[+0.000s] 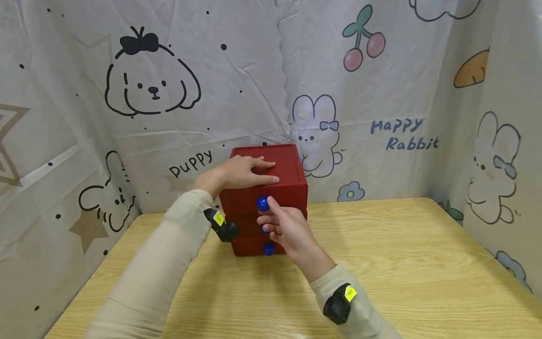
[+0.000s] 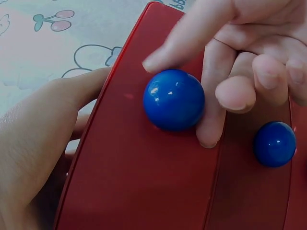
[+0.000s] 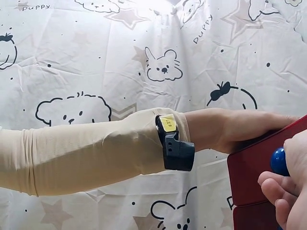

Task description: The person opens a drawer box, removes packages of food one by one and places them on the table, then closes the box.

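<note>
A red three-drawer box (image 1: 290, 202) stands on the table, a round blue knob on each drawer front. My left hand (image 1: 241, 173) rests on its top panel with fingers stretched out. At the top drawer's blue knob (image 1: 263, 204), my right hand (image 1: 292, 229) has its thumb above and index finger below, pinching the ball. In the left wrist view that knob (image 2: 173, 100) sits between thumb and index finger, while the other fingers curl loosely beside the middle knob (image 2: 275, 143). The bottom knob (image 1: 268, 248) is untouched. All drawers look closed.
The wood-grain table (image 1: 381, 263) extends around the box on both sides and in front. A printed cloth (image 1: 237, 94) with cartoon animals hangs behind and at the sides. Each sleeve carries a black wrist camera, such as the left one (image 3: 178, 148).
</note>
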Demonstrator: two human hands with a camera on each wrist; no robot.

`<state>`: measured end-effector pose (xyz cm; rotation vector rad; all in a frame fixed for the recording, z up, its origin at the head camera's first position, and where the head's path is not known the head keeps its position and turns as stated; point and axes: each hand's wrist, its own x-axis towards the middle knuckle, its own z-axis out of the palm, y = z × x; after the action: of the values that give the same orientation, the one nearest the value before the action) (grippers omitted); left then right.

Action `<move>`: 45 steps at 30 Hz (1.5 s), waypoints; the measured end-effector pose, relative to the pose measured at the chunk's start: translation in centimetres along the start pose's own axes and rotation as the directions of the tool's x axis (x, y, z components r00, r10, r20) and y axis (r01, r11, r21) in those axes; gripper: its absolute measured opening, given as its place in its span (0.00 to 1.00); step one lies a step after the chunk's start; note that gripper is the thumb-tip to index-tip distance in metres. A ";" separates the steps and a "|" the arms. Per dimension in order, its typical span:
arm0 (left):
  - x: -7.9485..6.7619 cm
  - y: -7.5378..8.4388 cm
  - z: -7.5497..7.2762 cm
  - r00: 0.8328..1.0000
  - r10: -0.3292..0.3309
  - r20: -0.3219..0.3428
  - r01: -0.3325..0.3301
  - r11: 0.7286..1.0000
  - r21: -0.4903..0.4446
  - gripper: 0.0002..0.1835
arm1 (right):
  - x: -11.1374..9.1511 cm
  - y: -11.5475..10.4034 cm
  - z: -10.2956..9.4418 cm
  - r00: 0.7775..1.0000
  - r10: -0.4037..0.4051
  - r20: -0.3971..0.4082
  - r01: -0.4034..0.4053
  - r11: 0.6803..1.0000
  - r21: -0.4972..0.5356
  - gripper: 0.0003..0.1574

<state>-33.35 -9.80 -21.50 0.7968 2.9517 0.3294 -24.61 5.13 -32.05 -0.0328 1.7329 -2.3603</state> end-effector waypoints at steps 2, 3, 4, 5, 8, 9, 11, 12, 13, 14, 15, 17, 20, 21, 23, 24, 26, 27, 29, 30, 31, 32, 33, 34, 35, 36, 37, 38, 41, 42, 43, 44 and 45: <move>0.0 0.0 0.0 1.000 0.000 0.003 0.000 1.000 0.002 0.40 | 0.0 0.1 0.1 1.000 -0.002 -0.007 0.002 1.000 0.012 0.36; 0.0 -0.1 -0.1 1.000 0.000 0.004 0.000 1.000 0.005 0.40 | 0.0 0.1 0.1 1.000 -0.004 -0.007 0.004 1.000 0.014 0.35; 0.0 -0.1 -0.1 1.000 0.000 0.005 0.000 1.000 0.007 0.40 | 0.0 0.0 0.1 1.000 -0.006 -0.005 0.006 1.000 0.015 0.35; 0.0 0.0 -0.1 1.000 -0.002 0.005 0.002 1.000 0.011 0.40 | 0.0 0.0 0.1 1.000 -0.009 -0.003 0.009 1.000 0.013 0.35; 0.0 0.0 -0.2 1.000 -0.005 0.004 0.005 1.000 0.019 0.40 | 0.1 0.0 -0.1 1.000 -0.017 0.006 0.016 1.000 0.005 0.36; 0.0 0.0 -0.2 1.000 -0.006 0.003 0.006 1.000 0.020 0.40 | 0.1 0.0 -0.2 1.000 -0.018 0.009 0.018 1.000 0.005 0.36; 0.0 0.0 -0.2 1.000 -0.009 0.002 0.009 1.000 0.023 0.40 | 0.1 0.0 -0.2 1.000 -0.017 0.013 0.017 1.000 0.010 0.35; 0.0 0.0 -0.2 1.000 -0.010 0.001 0.010 1.000 0.025 0.40 | 0.0 0.0 -0.2 1.000 -0.017 0.013 0.017 1.000 0.014 0.35; 0.1 0.0 -0.2 1.000 -0.012 0.001 0.012 1.000 0.026 0.40 | -0.1 -0.1 -0.2 1.000 -0.019 0.015 0.019 1.000 0.017 0.35; 0.1 0.0 -0.2 1.000 -0.012 0.001 0.011 1.000 0.028 0.40 | -0.2 -0.1 -0.2 1.000 -0.020 0.015 0.019 1.000 0.022 0.35; 0.1 0.1 -0.2 1.000 -0.012 0.002 0.012 1.000 0.028 0.40 | -0.4 -0.1 -0.2 1.000 -0.022 0.016 0.021 1.000 0.022 0.35; 0.0 0.0 -0.2 1.000 -0.014 0.004 0.014 1.000 0.026 0.41 | -0.7 -0.1 -0.1 0.999 -0.028 0.022 0.028 0.999 0.022 0.35; -0.1 0.0 -0.3 1.000 -0.023 0.008 0.023 1.000 0.016 0.41 | -1.0 -0.1 -0.1 0.999 -0.036 0.034 0.036 0.999 0.013 0.36; -0.2 0.0 -0.3 1.000 -0.026 0.009 0.026 1.000 0.012 0.41 | -1.1 -0.1 -0.1 0.999 -0.038 0.037 0.038 0.999 0.013 0.36; -0.2 0.0 -0.3 0.999 -0.030 0.009 0.030 1.000 0.006 0.41 | -1.3 0.0 0.0 0.999 -0.039 0.038 0.039 0.999 0.014 0.34; -0.2 0.0 -0.3 0.999 -0.031 0.010 0.031 1.000 0.002 0.41 | -1.4 0.0 0.0 0.998 -0.043 0.038 0.042 0.999 0.010 0.34; -0.2 0.1 -0.2 1.000 -0.027 0.008 0.027 1.000 0.006 0.41 | -1.5 0.0 0.0 0.999 -0.042 0.034 0.041 0.999 0.017 0.33; -0.2 0.1 -0.2 1.000 -0.025 0.008 0.024 1.000 0.010 0.41 | -1.6 0.0 0.0 0.999 -0.041 0.032 0.040 0.999 0.020 0.32; -0.2 0.1 -0.2 1.000 -0.025 0.007 0.025 1.000 0.013 0.41 | -1.7 -0.1 0.0 0.999 -0.043 0.033 0.042 0.999 0.022 0.32; -0.1 0.1 -0.2 1.000 -0.024 0.005 0.024 1.000 0.018 0.41 | -1.8 -0.1 0.0 0.998 -0.044 0.035 0.044 0.999 0.020 0.32; -0.1 0.1 -0.2 1.000 -0.025 0.005 0.025 0.999 0.022 0.41 | -1.9 -0.1 0.0 0.999 -0.041 0.034 0.040 0.999 0.026 0.31; 0.0 0.1 -0.2 1.000 -0.028 0.006 0.028 0.999 0.022 0.41 | -2.0 -0.1 0.0 0.999 -0.041 0.035 0.040 0.999 0.025 0.31; 0.0 0.1 -0.2 1.000 -0.030 0.007 0.030 0.999 0.020 0.41 | -2.0 -0.1 0.0 0.999 -0.040 0.036 0.039 0.999 0.025 0.31; 0.0 0.1 -0.2 0.999 -0.033 0.008 0.033 0.999 0.019 0.41 | -2.1 -0.1 0.0 0.999 -0.038 0.038 0.038 0.999 0.025 0.31; 0.0 0.1 -0.2 0.999 -0.037 0.012 0.037 0.999 0.015 0.41 | -2.1 0.0 0.0 0.999 -0.034 0.037 0.033 0.999 0.026 0.31; 0.0 0.1 -0.2 0.999 -0.040 0.014 0.040 0.999 0.015 0.41 | -2.2 0.0 0.0 0.999 -0.032 0.038 0.031 0.999 0.023 0.31; 0.0 0.1 -0.2 0.999 -0.041 0.015 0.041 0.999 0.016 0.41 | -2.2 0.0 -0.1 0.999 -0.029 0.037 0.028 0.999 0.022 0.31; 0.0 0.1 -0.2 0.999 -0.041 0.016 0.041 0.999 0.015 0.41 | -2.2 0.0 -0.1 0.999 -0.028 0.036 0.027 0.999 0.019 0.31; 0.0 0.0 -0.2 0.999 -0.037 0.019 0.037 0.999 0.005 0.42 | -2.3 0.0 -0.1 0.999 -0.024 0.035 0.023 1.000 0.012 0.31; 0.0 0.0 -0.2 0.999 -0.034 0.017 0.034 0.999 0.003 0.42 | -2.3 0.0 -0.1 0.999 -0.021 0.034 0.021 1.000 0.012 0.31; 0.0 0.0 -0.2 0.999 -0.029 0.017 0.029 1.000 0.000 0.42 | -2.4 0.0 -0.1 0.999 -0.019 0.036 0.019 1.000 0.012 0.31; 0.0 -0.1 -0.2 1.000 -0.025 0.017 0.025 1.000 -0.003 0.42 | -2.4 0.0 -0.1 0.999 -0.018 0.037 0.017 1.000 0.013 0.31; -0.1 -0.1 -0.2 1.000 -0.019 0.015 0.019 1.000 -0.005 0.41 | -2.5 0.0 -0.1 0.999 -0.016 0.039 0.015 1.000 0.014 0.31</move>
<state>-33.38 -9.97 -21.38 0.7663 2.9415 0.3275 -22.21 5.73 -31.81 -0.0903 1.7045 -2.3658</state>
